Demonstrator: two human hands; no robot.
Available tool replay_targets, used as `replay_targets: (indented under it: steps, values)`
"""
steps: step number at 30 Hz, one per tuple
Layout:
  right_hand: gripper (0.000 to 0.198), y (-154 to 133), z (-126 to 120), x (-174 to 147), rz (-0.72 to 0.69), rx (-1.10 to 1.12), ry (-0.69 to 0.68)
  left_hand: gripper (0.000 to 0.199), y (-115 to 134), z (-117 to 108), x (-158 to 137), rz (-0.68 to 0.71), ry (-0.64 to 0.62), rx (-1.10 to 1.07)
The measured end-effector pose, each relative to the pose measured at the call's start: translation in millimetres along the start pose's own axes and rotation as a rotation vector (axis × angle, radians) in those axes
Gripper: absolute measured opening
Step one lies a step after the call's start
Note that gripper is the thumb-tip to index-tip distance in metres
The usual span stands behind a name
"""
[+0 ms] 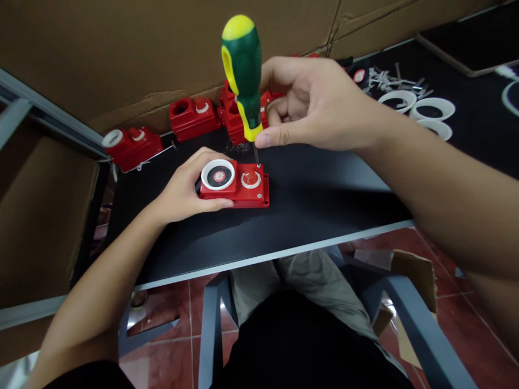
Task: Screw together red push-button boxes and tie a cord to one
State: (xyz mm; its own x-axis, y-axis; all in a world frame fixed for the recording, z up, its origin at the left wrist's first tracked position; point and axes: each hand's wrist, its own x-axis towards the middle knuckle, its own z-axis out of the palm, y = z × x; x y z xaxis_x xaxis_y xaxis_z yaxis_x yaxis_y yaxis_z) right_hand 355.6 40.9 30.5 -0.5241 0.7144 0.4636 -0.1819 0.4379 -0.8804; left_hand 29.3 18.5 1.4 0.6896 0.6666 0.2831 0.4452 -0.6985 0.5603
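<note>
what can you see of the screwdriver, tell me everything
The screwdriver has a chunky handle, dark green with yellow insets and a rounded yellow end cap, apparently plastic or rubber. Its thin metal shaft points down at a screw in a corner of the red unit. It stands nearly upright, its top leaning slightly left in the picture. The right hand has its thumb at the handle's lower end. The tip's shape is too small to tell.

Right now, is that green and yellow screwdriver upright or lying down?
The screwdriver is upright, leaning slightly: its handle points up and its thin shaft runs down to the red box.
</note>
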Motion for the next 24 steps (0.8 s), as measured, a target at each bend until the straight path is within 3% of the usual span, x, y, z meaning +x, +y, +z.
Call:
replay_targets:
  steps: [5, 10, 12, 17, 24]
  values:
    - [0.029, -8.9, 1.7, -1.7, 0.056, 0.025, -0.087, 0.088, -0.6, -0.9, -0.6, 0.005, -0.004, 0.01]
    - [0.043, -1.6, 3.5, -0.7, 0.041, 0.155, -0.118, 0.087, 0.0, -0.6, -0.4, 0.001, 0.0, -0.002]
    - [0.04, 0.9, 4.1, 0.0, 0.039, 0.172, -0.114, 0.085, -0.2, -0.2, -0.2, 0.018, 0.003, -0.021]
    - [0.036, -1.2, 1.5, 0.5, 0.054, 0.117, -0.083, 0.086, -2.3, 0.2, -0.5, 0.048, -0.003, 0.003]
    - [0.053, -2.0, -4.1, 0.9, 0.068, -0.013, -0.072, 0.087, -4.3, 0.8, -2.1, 0.073, 0.006, 0.04]
